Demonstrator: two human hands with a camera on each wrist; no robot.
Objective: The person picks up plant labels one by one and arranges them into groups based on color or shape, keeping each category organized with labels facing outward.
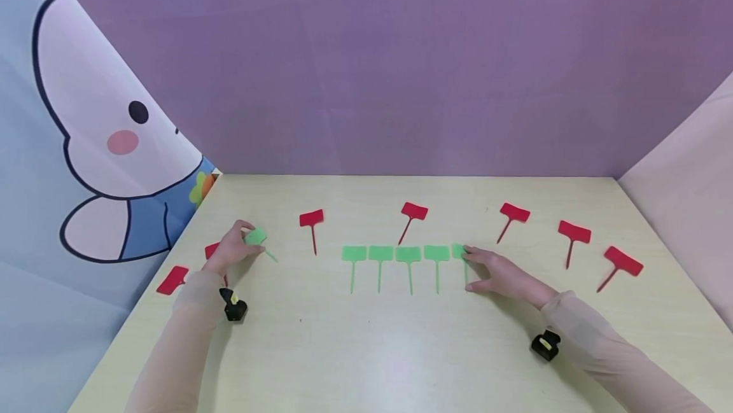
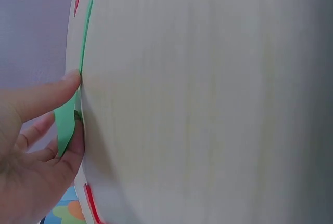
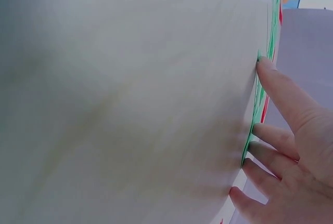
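Backdrop: purple cloth [image 1: 401, 69] behind, pale cloth [image 1: 687, 190] at right, and a blue cloth [image 1: 34, 317] printed with a white cartoon figure [image 1: 97, 101] at left.
Table: pale, wood-toned tabletop [image 1: 321, 362] reaching back to the purple cloth.
Green row: five flat T-shaped tags side by side, heads away from the person, stems toward them, near the table's middle; four [image 1: 408, 255] are uncovered, and the rightmost green tag [image 1: 458, 251] is partly hidden by fingers.
Left hand [image 1: 233, 247]: at the table's left side, pinching a sixth, tilted green tag [image 1: 256, 237] by its head between thumb and fingers, stem pointing down and right; whether the stem tip touches the table, I cannot tell.
Right hand [image 1: 501, 275]: fingers extended, thumb spread apart from them, fingertips on the rightmost green tag's head and thumb by its stem's end.
Red tags [image 1: 312, 218]: seven, scattered at varied angles; five lie beyond or right of the green row, two by the left arm, one partly covered.
Wrists: beige sleeves [image 1: 183, 356], each with a small black device [image 1: 546, 345].
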